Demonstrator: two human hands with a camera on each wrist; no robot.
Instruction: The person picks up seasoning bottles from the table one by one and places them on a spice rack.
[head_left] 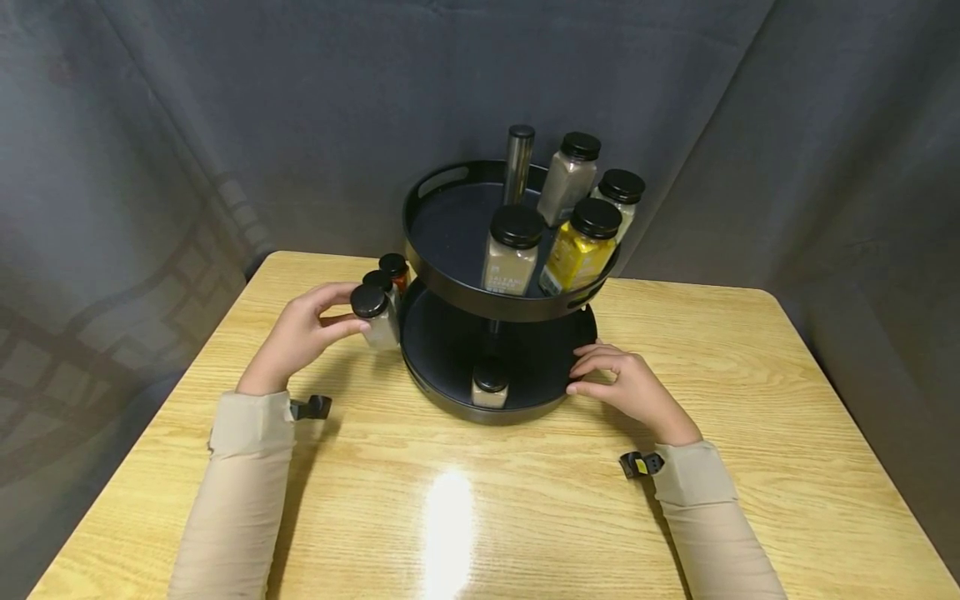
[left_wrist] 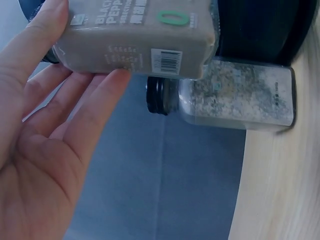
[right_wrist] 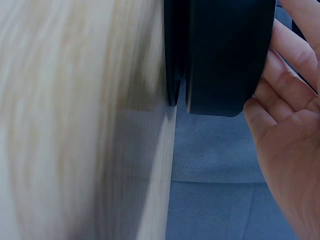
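My left hand pinches a square spice jar with a black lid between thumb and fingers, left of a two-tier black turntable rack. Its label in the left wrist view starts with letters like "BLAC PEPP". Beyond it a jar of speckled pale contents stands on the table, and farther back is a jar with reddish contents. My right hand rests its fingers against the lower tier's right rim. In the right wrist view, the fingertips meet the tier's dark outer wall.
On the upper tier stand several black-lidded jars, among them a yellow jar and a beige jar, beside a metal post. A small jar stands at the lower tier's front. Grey curtains surround the wooden table.
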